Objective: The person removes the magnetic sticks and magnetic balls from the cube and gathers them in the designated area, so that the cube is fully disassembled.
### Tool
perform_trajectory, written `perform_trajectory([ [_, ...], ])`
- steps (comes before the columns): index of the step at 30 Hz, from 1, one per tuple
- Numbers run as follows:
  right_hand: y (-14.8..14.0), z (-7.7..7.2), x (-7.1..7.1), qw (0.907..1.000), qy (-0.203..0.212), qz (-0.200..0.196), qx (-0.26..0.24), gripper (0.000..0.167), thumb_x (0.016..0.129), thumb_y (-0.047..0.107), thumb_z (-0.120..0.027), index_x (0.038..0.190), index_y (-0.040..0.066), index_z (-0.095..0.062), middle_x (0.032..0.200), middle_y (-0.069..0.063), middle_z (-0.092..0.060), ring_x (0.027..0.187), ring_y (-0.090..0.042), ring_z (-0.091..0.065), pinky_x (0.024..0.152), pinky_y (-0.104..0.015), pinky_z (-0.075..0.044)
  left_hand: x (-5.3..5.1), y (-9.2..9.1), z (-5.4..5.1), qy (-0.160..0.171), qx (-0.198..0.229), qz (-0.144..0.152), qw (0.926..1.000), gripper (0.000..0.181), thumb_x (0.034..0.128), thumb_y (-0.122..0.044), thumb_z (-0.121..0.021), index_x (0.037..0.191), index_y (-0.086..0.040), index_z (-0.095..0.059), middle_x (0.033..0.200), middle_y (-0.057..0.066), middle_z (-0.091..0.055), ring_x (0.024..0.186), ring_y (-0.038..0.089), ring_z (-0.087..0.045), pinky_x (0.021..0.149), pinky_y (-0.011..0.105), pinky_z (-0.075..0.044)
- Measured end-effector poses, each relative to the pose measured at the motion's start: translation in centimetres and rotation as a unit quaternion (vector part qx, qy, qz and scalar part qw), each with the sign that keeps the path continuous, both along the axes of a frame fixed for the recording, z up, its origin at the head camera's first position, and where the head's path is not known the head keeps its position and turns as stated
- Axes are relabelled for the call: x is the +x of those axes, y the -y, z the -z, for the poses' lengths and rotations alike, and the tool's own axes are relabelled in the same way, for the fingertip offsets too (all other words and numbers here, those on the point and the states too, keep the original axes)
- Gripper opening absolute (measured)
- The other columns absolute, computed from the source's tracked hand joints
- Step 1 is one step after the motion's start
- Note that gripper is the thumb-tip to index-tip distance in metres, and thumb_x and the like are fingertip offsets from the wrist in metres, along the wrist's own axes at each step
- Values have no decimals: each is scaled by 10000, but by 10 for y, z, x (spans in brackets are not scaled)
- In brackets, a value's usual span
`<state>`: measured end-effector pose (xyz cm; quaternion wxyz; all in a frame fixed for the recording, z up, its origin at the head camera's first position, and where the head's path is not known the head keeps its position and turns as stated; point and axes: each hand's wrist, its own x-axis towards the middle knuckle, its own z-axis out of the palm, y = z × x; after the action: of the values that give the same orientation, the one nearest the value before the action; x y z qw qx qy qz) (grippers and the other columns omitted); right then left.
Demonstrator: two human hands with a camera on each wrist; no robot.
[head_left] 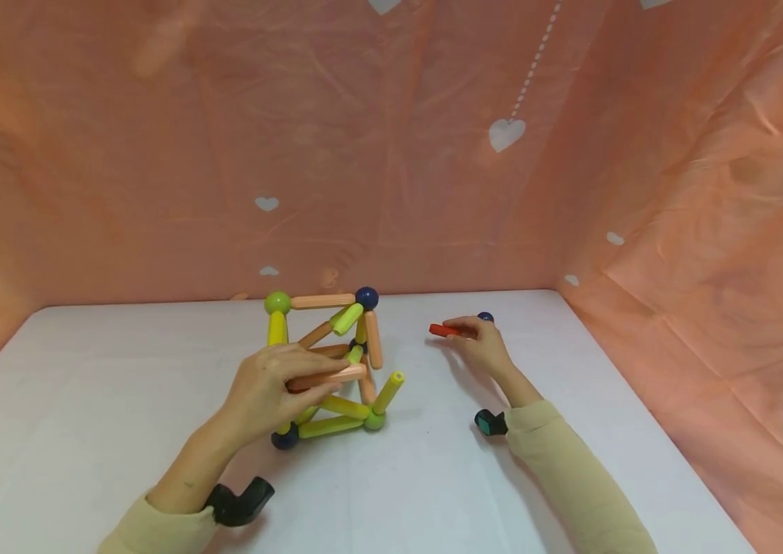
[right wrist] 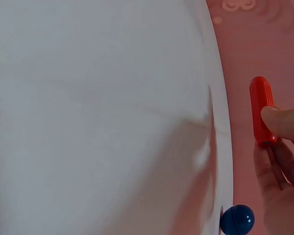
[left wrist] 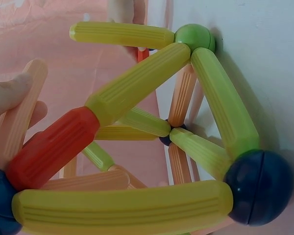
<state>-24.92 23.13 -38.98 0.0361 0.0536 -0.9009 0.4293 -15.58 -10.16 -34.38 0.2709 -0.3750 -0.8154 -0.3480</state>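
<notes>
A frame of magnetic rods and balls stands on the left half of the table. It has a green ball (head_left: 277, 303) and a dark blue ball (head_left: 366, 298) on top, with another dark blue ball (left wrist: 258, 187) and a green ball (left wrist: 195, 38) at the base. My left hand (head_left: 268, 391) holds a peach rod (head_left: 329, 377) at the near side of the frame, thumb and fingers on either side. To the right, apart from the frame, my right hand (head_left: 486, 352) pinches a short red rod (right wrist: 260, 100) between thumb and fingers, above the table.
A loose dark blue ball (right wrist: 237, 220) lies just beyond my right hand. The white table (head_left: 391, 492) ends at a pink cloth backdrop (head_left: 391, 154) behind and at the right. A yellow-green rod (head_left: 388, 392) sticks up from the frame's right base corner.
</notes>
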Motion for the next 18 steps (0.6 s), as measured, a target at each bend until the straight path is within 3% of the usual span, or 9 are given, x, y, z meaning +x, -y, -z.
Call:
perform_trajectory([
  [5, -2, 3, 3, 9999, 105, -137, 15, 261, 893, 43, -627, 1149, 31, -679, 1182, -181, -633, 1091, -325, -584, 966, -445, -459, 1, 0, 0, 52, -42, -48, 10000, 263, 809, -328, -762, 1000, -146, -770, 899, -53, -749, 696, 59, -609, 559, 193, -458],
  [8, -3, 4, 5, 9996, 202, -175, 14, 264, 899, 35, -613, 1155, 42, -678, 1195, -171, -625, 1093, -317, -581, 971, -450, -461, 1, 1, 0, 53, -87, -93, 9999, 259, 754, -233, -818, 993, -143, -772, 902, -55, -749, 710, 67, -619, 571, 205, -465],
  [18, -3, 9, 10, 9991, 380, -190, 48, 272, 894, 0, -601, 1152, 42, -677, 1214, -175, -628, 1100, -309, -564, 946, -418, -468, 1, 0, 0, 58, -99, -133, 9998, 254, 780, -279, -797, 996, -147, -771, 915, -48, -750, 728, 78, -638, 583, 218, -476],
])
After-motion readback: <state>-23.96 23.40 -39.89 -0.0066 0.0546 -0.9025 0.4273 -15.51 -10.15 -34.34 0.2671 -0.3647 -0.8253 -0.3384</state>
